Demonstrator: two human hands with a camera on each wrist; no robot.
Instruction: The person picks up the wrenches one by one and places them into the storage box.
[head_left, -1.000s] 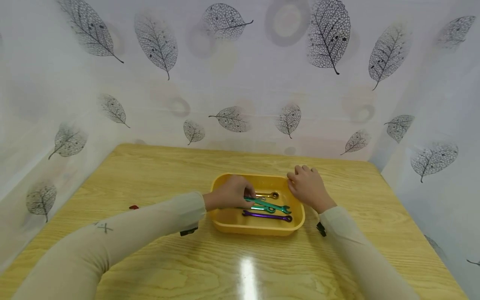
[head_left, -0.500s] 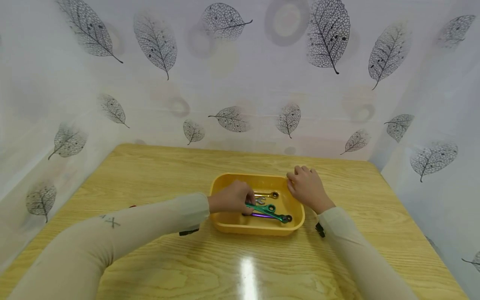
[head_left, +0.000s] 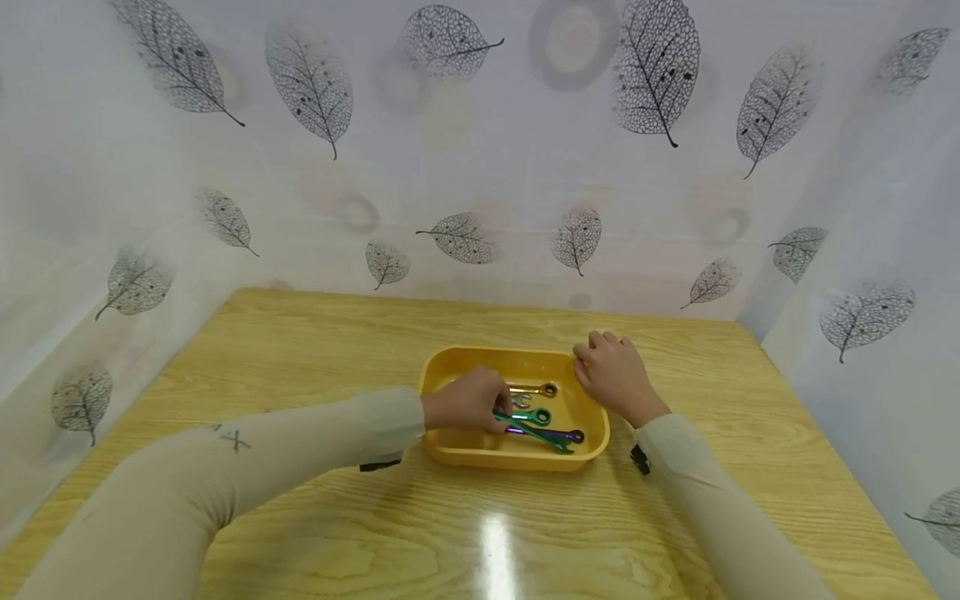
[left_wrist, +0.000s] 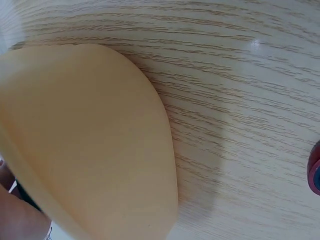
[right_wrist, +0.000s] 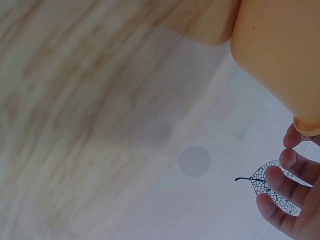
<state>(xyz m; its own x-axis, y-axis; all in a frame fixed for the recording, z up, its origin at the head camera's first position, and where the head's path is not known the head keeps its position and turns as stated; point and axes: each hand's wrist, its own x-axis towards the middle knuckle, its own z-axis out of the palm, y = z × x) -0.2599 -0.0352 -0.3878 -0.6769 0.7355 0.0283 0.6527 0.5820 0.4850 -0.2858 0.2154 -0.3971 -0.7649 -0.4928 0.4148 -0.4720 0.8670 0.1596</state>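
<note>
In the head view my left hand (head_left: 472,402) reaches over the left side of a yellow plastic bin (head_left: 510,462) and pinches a green wrench (head_left: 543,435). The wrench slants toward the near right, its open end above the bin floor and across a purple wrench (head_left: 564,435). Behind it lie a second green wrench (head_left: 542,416) with a ring end, a silver open-ended wrench (head_left: 522,401) and a gold wrench (head_left: 540,389). My right hand (head_left: 617,379) holds the bin's far right corner. The right wrist view shows a fingertip (right_wrist: 293,136) curled at the rim, other fingers loosely bent.
The bin stands on a wood-grain table (head_left: 360,533). A dark red, round-ended object (left_wrist: 315,170) lies left of the bin, largely hidden behind my left sleeve in the head view. Leaf-patterned cloth (head_left: 510,167) surrounds the table's back and sides.
My left hand has shifted slightly right and nearer, swinging the green wrench's open end toward the near side of the bin. My right hand has stayed at the corner.
</note>
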